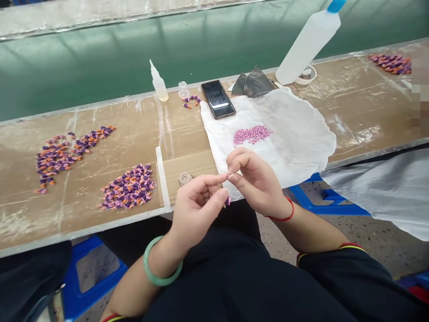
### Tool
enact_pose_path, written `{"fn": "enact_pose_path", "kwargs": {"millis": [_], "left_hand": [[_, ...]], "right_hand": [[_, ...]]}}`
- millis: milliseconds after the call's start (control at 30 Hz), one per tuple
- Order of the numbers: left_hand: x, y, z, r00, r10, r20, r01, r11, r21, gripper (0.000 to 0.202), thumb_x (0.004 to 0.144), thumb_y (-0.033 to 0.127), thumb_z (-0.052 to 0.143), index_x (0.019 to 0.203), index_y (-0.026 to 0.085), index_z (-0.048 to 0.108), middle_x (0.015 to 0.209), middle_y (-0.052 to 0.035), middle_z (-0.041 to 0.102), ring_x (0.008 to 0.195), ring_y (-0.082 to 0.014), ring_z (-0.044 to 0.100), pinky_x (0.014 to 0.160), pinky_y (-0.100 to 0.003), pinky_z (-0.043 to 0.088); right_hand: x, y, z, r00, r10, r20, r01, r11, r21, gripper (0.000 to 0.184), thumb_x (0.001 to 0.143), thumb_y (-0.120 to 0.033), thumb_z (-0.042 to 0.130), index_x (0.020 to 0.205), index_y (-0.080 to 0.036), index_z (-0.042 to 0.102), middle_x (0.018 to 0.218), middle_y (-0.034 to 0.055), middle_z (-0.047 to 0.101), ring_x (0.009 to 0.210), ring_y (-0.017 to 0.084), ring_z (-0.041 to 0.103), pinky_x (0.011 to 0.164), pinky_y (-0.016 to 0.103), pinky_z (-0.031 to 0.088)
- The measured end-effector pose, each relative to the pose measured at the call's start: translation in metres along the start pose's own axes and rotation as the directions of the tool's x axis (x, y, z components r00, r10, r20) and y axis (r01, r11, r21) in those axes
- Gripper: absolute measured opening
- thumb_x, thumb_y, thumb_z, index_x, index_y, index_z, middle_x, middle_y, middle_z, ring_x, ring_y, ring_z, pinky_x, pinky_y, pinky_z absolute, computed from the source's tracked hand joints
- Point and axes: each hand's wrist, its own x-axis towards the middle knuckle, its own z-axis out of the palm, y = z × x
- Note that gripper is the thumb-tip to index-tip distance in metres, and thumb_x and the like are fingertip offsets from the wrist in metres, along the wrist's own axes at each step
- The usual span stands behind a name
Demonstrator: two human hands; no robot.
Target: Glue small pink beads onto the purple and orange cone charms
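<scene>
My left hand (197, 205) is closed over the table's front edge, its fingers curled on a small purple-and-pink piece (227, 201), mostly hidden. At the tip of its index finger, my right hand (253, 181) makes a pinch with thumb and index finger. What lies in that pinch is too small to name. Just beyond the hands, a patch of tiny pink bits (253, 134) is spread on a white cloth (295, 129). Left of my left hand lies a pile of small purple, pink and orange pieces (129, 188). A small round clear container (185, 179) sits close behind it.
A phone (218, 99) rests on the cloth's far left corner. Behind stand a dropper bottle (160, 87), a small clear cup (183, 89) and a large white bottle (306, 47) by a tape roll (306, 75). More coloured pieces (56, 156) lie far left. Blue stools (323, 199) are below.
</scene>
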Motion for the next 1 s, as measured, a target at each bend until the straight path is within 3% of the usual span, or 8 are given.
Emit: {"fn": "enact_pose_path", "kwargs": {"millis": [233, 333, 433, 533, 600, 700, 800, 1000], "left_hand": [[0.004, 0.002, -0.002, 0.999, -0.046, 0.011, 0.045, 0.996, 0.07, 0.017, 0.082, 0.031, 0.076, 0.09, 0.016, 0.072, 0.059, 0.0017, 0.062, 0.049, -0.0085, 0.054, 0.054, -0.022, 0.051], [0.007, 0.003, -0.004, 0.992, -0.119, 0.029, 0.118, 0.992, 0.053, 0.019, 0.08, 0.034, 0.077, 0.087, 0.016, 0.071, 0.06, 0.0012, 0.062, 0.046, -0.0076, 0.05, 0.046, -0.02, 0.044], [0.009, 0.004, -0.005, 0.98, -0.194, 0.045, 0.195, 0.981, -0.019, 0.022, 0.077, 0.035, 0.078, 0.085, 0.017, 0.07, 0.058, 0.0021, 0.06, 0.043, -0.0064, 0.046, 0.041, -0.019, 0.035], [0.01, 0.004, -0.005, 0.968, -0.249, 0.04, 0.251, 0.965, -0.081, 0.022, 0.076, 0.036, 0.078, 0.085, 0.017, 0.071, 0.058, 0.0022, 0.06, 0.042, -0.0053, 0.042, 0.038, -0.018, 0.03], [0.01, 0.005, -0.004, 0.973, -0.23, 0.017, 0.231, 0.969, -0.085, 0.021, 0.076, 0.034, 0.077, 0.085, 0.017, 0.071, 0.058, 0.0024, 0.06, 0.042, -0.0053, 0.042, 0.038, -0.018, 0.031], [0.009, 0.005, -0.001, 0.989, -0.145, -0.037, 0.144, 0.989, -0.041, 0.016, 0.078, 0.03, 0.076, 0.084, 0.016, 0.071, 0.059, 0.0026, 0.06, 0.044, -0.0056, 0.044, 0.041, -0.019, 0.036], [0.008, 0.004, 0.0, 0.993, -0.088, -0.079, 0.088, 0.996, -0.003, 0.013, 0.079, 0.027, 0.075, 0.081, 0.016, 0.069, 0.061, 0.0024, 0.061, 0.045, -0.0055, 0.045, 0.043, -0.018, 0.039], [0.008, 0.004, -0.002, 0.992, -0.101, -0.073, 0.097, 0.994, -0.056, 0.015, 0.08, 0.028, 0.075, 0.076, 0.017, 0.066, 0.061, 0.0029, 0.06, 0.045, -0.0047, 0.044, 0.042, -0.018, 0.037]], "right_hand": [[0.001, 0.001, -0.006, 0.997, -0.038, 0.062, 0.036, 0.999, 0.038, 0.016, 0.094, -0.014, 0.058, 0.102, -0.028, 0.055, 0.091, 0.0019, 0.055, 0.087, 0.018, 0.052, 0.076, 0.036, 0.045], [0.002, 0.0, -0.007, 0.992, -0.107, 0.071, 0.108, 0.994, -0.015, 0.023, 0.092, -0.01, 0.059, 0.104, -0.029, 0.061, 0.098, 0.0032, 0.059, 0.092, 0.019, 0.056, 0.079, 0.037, 0.047], [0.001, -0.001, -0.004, 0.989, -0.143, 0.025, 0.144, 0.987, -0.067, 0.02, 0.09, -0.009, 0.06, 0.093, -0.028, 0.065, 0.097, 0.0033, 0.061, 0.094, 0.019, 0.057, 0.086, 0.04, 0.047], [-0.002, 0.0, 0.005, 0.997, 0.055, -0.056, -0.045, 0.985, 0.168, 0.009, 0.09, -0.02, 0.064, 0.085, -0.027, 0.065, 0.096, 0.0037, 0.059, 0.099, 0.02, 0.056, 0.089, 0.04, 0.048], [-0.004, 0.0, 0.013, 0.96, 0.274, -0.058, -0.225, 0.878, 0.422, 0.009, 0.088, -0.029, 0.069, 0.08, -0.026, 0.065, 0.098, 0.0036, 0.055, 0.097, 0.019, 0.055, 0.085, 0.036, 0.05], [-0.006, -0.002, 0.025, 0.886, 0.463, -0.026, -0.34, 0.686, 0.643, 0.016, 0.081, -0.035, 0.075, 0.076, -0.024, 0.065, 0.098, 0.0024, 0.05, 0.09, 0.016, 0.052, 0.074, 0.029, 0.049], [-0.005, -0.007, 0.032, 0.858, 0.514, 0.009, -0.37, 0.603, 0.707, 0.015, 0.08, -0.033, 0.075, 0.077, -0.024, 0.064, 0.094, 0.0012, 0.047, 0.079, 0.014, 0.049, 0.064, 0.026, 0.047], [-0.006, -0.008, 0.035, 0.855, 0.518, 0.028, -0.385, 0.597, 0.704, 0.015, 0.079, -0.032, 0.075, 0.076, -0.023, 0.063, 0.091, 0.0005, 0.045, 0.072, 0.012, 0.049, 0.059, 0.026, 0.047]]}}
